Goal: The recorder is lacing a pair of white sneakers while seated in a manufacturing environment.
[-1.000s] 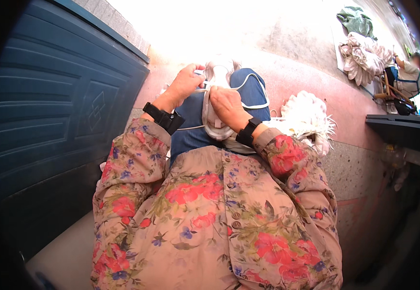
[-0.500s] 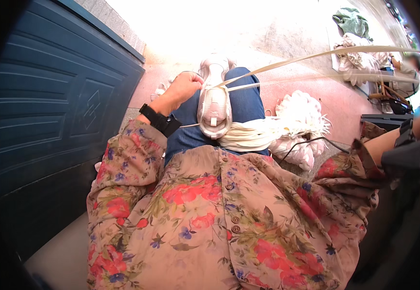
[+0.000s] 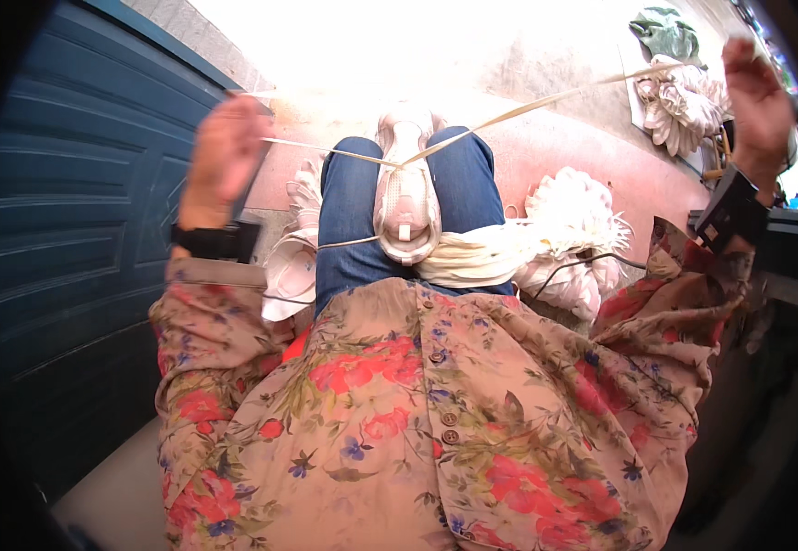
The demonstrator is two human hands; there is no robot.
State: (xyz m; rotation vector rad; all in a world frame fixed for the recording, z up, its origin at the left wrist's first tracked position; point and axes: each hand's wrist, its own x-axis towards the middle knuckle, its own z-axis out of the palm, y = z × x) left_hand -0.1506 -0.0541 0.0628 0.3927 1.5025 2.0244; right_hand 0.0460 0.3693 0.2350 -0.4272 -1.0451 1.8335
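A pale pink and white shoe (image 3: 408, 207) rests heel toward me between my knees, on my blue jeans. A flat cream shoelace (image 3: 528, 107) runs from its upper out to both sides, stretched nearly straight. My left hand (image 3: 224, 151), raised over the left side and smeared by motion, is closed on one stretch of the lace. Far out at the upper right, my right hand (image 3: 759, 106) is up with curled fingers, at the other stretch; the lace's last bit fades against the bright floor. A bundle of cream laces (image 3: 477, 257) lies across my right thigh.
Right of my leg is a heap of pale pink shoe uppers (image 3: 573, 211); more uppers (image 3: 291, 266) lie by my left leg. A dark blue panelled door (image 3: 96, 193) stands close on the left. Farther off are another shoe pile (image 3: 679, 106) and green cloth (image 3: 663, 35).
My left hand has moved away from the shoe, up and to the left, drawing a lace strand with it. My right hand has come up and inward from the right rim.
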